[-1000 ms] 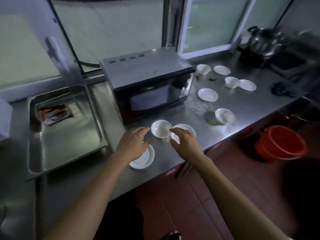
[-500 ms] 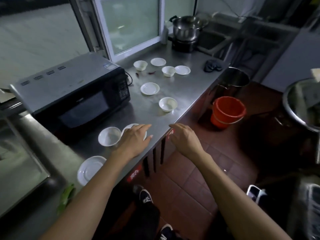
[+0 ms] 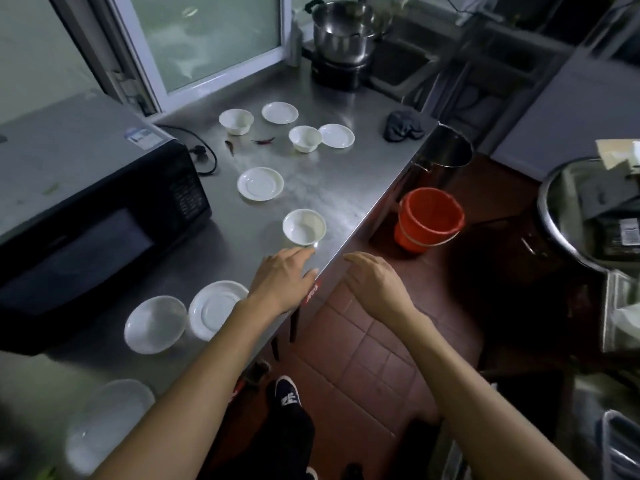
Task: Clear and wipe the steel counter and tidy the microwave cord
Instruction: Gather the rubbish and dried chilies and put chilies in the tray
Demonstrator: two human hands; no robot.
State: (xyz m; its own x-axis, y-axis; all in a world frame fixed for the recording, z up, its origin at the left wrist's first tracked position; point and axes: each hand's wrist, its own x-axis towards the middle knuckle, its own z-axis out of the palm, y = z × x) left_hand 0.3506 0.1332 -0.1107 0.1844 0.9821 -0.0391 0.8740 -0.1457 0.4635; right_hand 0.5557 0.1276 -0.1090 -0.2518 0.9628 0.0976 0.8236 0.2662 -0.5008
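Your left hand lies flat with fingers straight over the front edge of the brushed steel counter, holding nothing, its fingertips just short of a small white bowl. Your right hand hovers past the counter's edge above the red-brown tiled floor, fingers relaxed and also holding nothing. The black microwave with a grey top stands at the left, and its black cord trails in a loose loop on the counter beside it. White saucers and bowls are scattered across the steel, among them a round white saucer near the middle and a white plate partly under your left wrist. A dark crumpled cloth sits near the far corner, and a red plastic bucket stands on the floor.
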